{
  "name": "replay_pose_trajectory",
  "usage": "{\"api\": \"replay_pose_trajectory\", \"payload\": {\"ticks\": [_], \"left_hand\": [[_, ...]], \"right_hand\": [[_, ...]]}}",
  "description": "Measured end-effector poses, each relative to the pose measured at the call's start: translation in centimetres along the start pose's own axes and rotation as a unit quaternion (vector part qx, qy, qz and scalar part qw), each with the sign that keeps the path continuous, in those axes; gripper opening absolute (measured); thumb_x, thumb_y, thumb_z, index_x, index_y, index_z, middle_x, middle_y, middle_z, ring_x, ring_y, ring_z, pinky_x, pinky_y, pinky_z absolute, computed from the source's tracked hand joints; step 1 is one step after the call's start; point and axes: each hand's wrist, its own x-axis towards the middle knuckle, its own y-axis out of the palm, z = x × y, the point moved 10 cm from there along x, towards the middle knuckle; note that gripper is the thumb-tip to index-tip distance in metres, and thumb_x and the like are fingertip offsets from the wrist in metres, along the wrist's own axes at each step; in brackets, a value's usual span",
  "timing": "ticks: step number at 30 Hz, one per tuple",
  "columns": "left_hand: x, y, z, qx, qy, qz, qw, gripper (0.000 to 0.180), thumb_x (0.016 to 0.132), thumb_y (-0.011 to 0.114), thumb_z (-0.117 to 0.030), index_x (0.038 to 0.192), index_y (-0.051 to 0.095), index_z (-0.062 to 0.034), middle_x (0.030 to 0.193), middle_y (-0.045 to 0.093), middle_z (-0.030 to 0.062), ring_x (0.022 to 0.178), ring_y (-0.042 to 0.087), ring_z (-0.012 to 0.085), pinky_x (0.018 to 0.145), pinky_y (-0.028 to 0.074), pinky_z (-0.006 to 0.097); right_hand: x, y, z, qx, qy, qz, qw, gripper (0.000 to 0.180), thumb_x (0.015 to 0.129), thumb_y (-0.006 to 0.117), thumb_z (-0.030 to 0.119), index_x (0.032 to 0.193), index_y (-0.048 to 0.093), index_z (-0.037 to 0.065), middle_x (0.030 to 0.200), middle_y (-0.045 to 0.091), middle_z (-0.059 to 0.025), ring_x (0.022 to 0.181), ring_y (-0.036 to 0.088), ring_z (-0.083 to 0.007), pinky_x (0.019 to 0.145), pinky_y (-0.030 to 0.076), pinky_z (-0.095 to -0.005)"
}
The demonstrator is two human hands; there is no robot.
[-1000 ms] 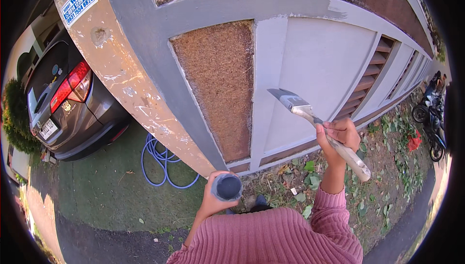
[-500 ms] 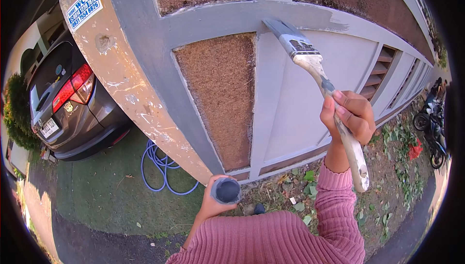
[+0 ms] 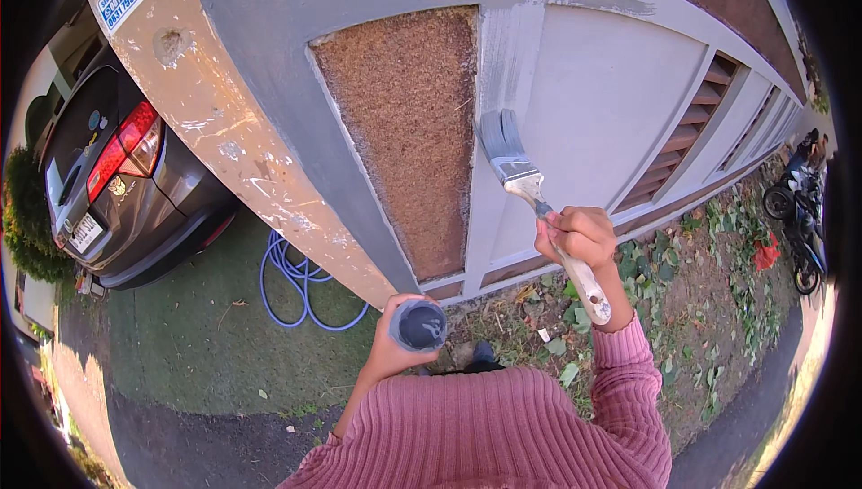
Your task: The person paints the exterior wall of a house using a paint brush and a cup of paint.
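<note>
Pink-sleeved and closest to me, my left hand (image 3: 386, 354) is wrapped shut around a small round cup of grey paint (image 3: 418, 326), light but easy to slop, so I judge it wants a level grip around its side. Further out, my right hand (image 3: 579, 237) is closed on the pale wooden handle of the flat paintbrush (image 3: 530, 193). Its soft, wet bristles are pressed against the grey wall post (image 3: 507, 76) beside the rough brown panel (image 3: 404, 121).

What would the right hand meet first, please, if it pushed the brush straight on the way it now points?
Most likely the grey wall strip: the paintbrush in the right hand points up at it, bristles seemingly already on it, though depth is unclear.
</note>
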Motion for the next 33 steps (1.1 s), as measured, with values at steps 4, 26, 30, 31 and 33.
{"api": "replay_pose_trajectory", "payload": {"ticks": [4, 26, 30, 31, 33], "left_hand": [[-0.2, -0.2, -0.3, 0.013, 0.007, -0.002, 1.0, 0.07, 0.05, 0.076, 0.001, 0.112, 0.042, -0.0066, 0.106, 0.057, 0.0093, 0.101, 0.055, 0.0181, 0.089, 0.043, 0.032], [-2.2, -2.3, 0.0, -0.006, 0.014, -0.074, 0.997, 0.073, 0.047, 0.076, 0.002, 0.112, 0.043, -0.005, 0.104, 0.059, 0.0083, 0.098, 0.056, 0.0164, 0.088, 0.043, 0.031], [-2.0, -2.3, 0.1, 0.0, 0.022, -0.073, 0.997, 0.074, 0.047, 0.077, 0.002, 0.112, 0.043, -0.0049, 0.105, 0.058, 0.0087, 0.099, 0.056, 0.0166, 0.088, 0.043, 0.031], [-1.8, -2.1, 0.0, -0.002, 0.026, -0.07, 0.997, 0.074, 0.047, 0.077, 0.002, 0.112, 0.043, -0.0049, 0.105, 0.058, 0.0087, 0.099, 0.056, 0.0166, 0.088, 0.043, 0.031], [-1.4, -1.6, 0.1, -0.027, 0.023, -0.06, 0.998, 0.073, 0.047, 0.077, 0.002, 0.112, 0.043, -0.0051, 0.105, 0.058, 0.0088, 0.1, 0.055, 0.0169, 0.088, 0.043, 0.032]], "right_hand": [[-2.0, 0.7, -0.4, 0.011, 0.079, 0.067, 0.995, 0.032, 0.058, 0.075, -0.001, 0.06, 0.045, 0.01, 0.055, 0.051, -0.0021, 0.045, 0.056, -0.0129, 0.04, 0.042, -0.0231], [15.4, -3.8, -7.0, 0.0, -0.021, -0.024, 0.999, 0.035, 0.067, 0.075, 0.0, 0.06, 0.041, 0.003, 0.053, 0.047, -0.0023, 0.051, 0.05, -0.008, 0.049, 0.041, -0.0182], [17.3, -6.3, -7.8, 0.042, 0.002, -0.096, 0.994, 0.025, 0.073, 0.071, -0.003, 0.066, 0.047, 0.0, 0.063, 0.055, -0.005, 0.044, 0.049, -0.0048, 0.039, 0.037, -0.0164], [17.8, -7.9, -7.4, 0.028, -0.018, -0.13, 0.991, 0.025, 0.072, 0.071, -0.005, 0.066, 0.047, 0.0, 0.064, 0.056, -0.0072, 0.045, 0.051, -0.006, 0.039, 0.038, -0.017], [18.8, -10.1, -6.3, 0.009, -0.042, -0.162, 0.986, 0.026, 0.071, 0.071, -0.007, 0.067, 0.047, -0.001, 0.064, 0.057, -0.0093, 0.046, 0.052, -0.0071, 0.039, 0.04, -0.0176]]}}
